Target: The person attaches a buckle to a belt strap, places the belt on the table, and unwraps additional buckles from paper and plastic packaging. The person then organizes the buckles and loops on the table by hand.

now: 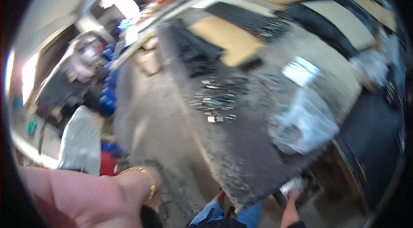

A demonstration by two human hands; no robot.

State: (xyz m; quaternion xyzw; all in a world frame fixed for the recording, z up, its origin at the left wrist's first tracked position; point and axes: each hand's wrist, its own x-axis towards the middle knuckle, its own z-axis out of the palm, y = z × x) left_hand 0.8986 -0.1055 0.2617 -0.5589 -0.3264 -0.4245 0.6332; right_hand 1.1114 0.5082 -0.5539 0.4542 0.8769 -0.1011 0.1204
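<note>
Very close and large at the lower left is my left hand (73, 195), with a gold-coloured bracelet (151, 185) around its wrist. Its fingers are out of sight, so whether it holds anything does not show. My right hand (294, 194) is low beside the table's near right edge, its fingers closed around a small whitish object (291, 185) too smeared to name. Up on the dark, worn tabletop (241, 159), a crumpled clear plastic bag (305, 125) lies nearest to that hand. A cluster of small shiny metal pieces (214, 99) spreads to its left.
Farther back on the table lie dark folded material (189, 47), a tan sheet (228, 39) and a white packet (300, 71). A black surface (374, 120) adjoins on the right. Beyond a floor strip (157, 112) at left stand blue containers (109, 92) and a pale grey sack (81, 142).
</note>
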